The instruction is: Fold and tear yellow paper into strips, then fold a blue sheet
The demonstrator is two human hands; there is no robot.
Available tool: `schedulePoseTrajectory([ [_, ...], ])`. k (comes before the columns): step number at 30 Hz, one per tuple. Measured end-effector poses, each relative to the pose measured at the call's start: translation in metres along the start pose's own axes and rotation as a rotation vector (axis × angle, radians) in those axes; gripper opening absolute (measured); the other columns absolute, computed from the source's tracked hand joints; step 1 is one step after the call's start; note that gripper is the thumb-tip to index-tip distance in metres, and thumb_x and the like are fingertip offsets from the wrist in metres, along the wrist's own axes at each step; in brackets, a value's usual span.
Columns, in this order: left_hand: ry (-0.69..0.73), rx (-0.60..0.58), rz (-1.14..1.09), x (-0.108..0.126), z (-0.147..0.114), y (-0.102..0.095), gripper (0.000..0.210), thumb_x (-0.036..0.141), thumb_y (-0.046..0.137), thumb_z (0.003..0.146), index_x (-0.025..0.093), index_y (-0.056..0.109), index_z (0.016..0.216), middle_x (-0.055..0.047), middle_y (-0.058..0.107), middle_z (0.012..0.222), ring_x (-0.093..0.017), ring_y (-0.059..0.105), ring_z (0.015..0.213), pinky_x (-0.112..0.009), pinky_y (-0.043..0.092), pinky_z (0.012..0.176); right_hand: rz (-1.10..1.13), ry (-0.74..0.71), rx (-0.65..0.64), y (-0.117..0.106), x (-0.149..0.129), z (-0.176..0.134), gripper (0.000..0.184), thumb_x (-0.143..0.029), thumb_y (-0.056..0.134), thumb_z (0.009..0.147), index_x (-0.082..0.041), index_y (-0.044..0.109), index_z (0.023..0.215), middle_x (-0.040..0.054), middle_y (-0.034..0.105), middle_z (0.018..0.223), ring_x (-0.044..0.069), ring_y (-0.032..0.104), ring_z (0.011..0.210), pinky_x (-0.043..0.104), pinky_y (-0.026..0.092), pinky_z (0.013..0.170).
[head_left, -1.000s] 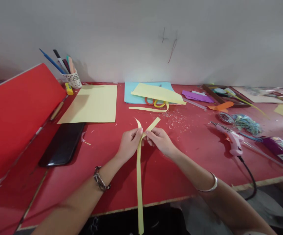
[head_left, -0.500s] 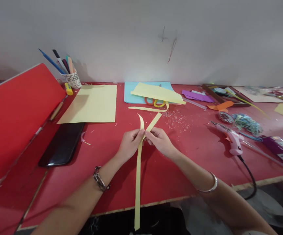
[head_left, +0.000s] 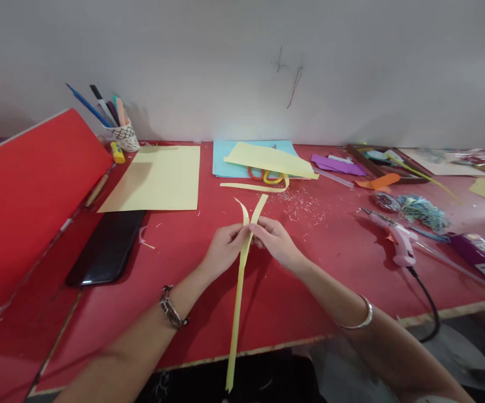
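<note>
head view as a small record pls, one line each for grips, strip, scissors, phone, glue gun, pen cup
left grip: pinching the yellow strip
right grip: pinching it too, close beside the left
strip: two ends spread above the grips, long tail below; one piece or two, cannot tell
scissors: red and yellow handles showing from under a yellow sheet
phone: black, on the red table, left
glue gun: pink, right, near a thread tangle
pen cup: patterned, back left

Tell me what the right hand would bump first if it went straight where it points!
The right hand holds the yellow strip; past that, it would probably meet the left hand, though depth is unclear.
</note>
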State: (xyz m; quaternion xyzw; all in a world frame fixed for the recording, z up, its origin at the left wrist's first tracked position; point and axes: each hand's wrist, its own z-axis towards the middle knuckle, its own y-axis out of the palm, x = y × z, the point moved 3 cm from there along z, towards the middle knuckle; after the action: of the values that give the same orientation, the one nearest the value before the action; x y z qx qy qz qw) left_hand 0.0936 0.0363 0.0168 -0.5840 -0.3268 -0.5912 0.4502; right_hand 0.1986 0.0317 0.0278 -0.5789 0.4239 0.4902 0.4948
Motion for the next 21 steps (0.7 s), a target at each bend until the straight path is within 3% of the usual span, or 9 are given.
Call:
schedulePoseTrajectory([
  [8, -0.046, 0.192, 0.018, -0.0033, 0.0014, -0.0073, 0.034, 0.035, 0.037, 0.078, 0.017, 0.046, 0.051, 0.005, 0.045, 0.045, -0.008, 0.041, 0.043, -0.019, 0.033, 0.046, -0.026, -0.022, -0.056, 0.0036, 0.0006, -0.0007, 0.022, -0.028, 0.04, 0.075, -0.017, 0.043, 0.056, -0.0087, 0.033, 0.041, 0.004, 0.028, 0.037, 0.021, 0.024, 0.04],
  [13, -0.06, 0.065, -0.022, -0.0001, 0.0016, -0.0032, 0.038, 0.036, 0.034, 0.079, 0.017, 0.047, 0.049, 0.004, 0.048, 0.044, -0.008, 0.046, 0.045, -0.02, 0.037, 0.052, 0.014, -0.005, 0.039, -0.001, 0.0011, 0.0006, 0.026, -0.026, 0.04, 0.074, -0.018, 0.038, 0.05, -0.0083, 0.034, 0.038, 0.004, 0.033, 0.037, 0.021, 0.027, 0.042],
  [16, -0.086, 0.07, -0.008, 0.0001, 0.0009, -0.0027, 0.035, 0.034, 0.035, 0.079, 0.017, 0.048, 0.051, 0.004, 0.047, 0.042, -0.008, 0.043, 0.042, -0.02, 0.035, 0.048, 0.025, 0.002, 0.103, -0.0036, 0.0019, 0.0009, 0.027, -0.027, 0.041, 0.074, -0.018, 0.036, 0.049, -0.0085, 0.035, 0.038, 0.004, 0.03, 0.036, 0.02, 0.027, 0.042],
  [21, -0.014, 0.081, 0.02, 0.0004, 0.0014, -0.0026, 0.034, 0.032, 0.036, 0.078, 0.017, 0.047, 0.05, 0.004, 0.048, 0.044, -0.007, 0.043, 0.042, -0.019, 0.034, 0.046, 0.001, 0.004, -0.029, 0.0011, 0.0024, 0.0009, 0.024, -0.027, 0.041, 0.075, -0.017, 0.043, 0.052, -0.0078, 0.038, 0.04, 0.004, 0.035, 0.037, 0.02, 0.027, 0.042],
])
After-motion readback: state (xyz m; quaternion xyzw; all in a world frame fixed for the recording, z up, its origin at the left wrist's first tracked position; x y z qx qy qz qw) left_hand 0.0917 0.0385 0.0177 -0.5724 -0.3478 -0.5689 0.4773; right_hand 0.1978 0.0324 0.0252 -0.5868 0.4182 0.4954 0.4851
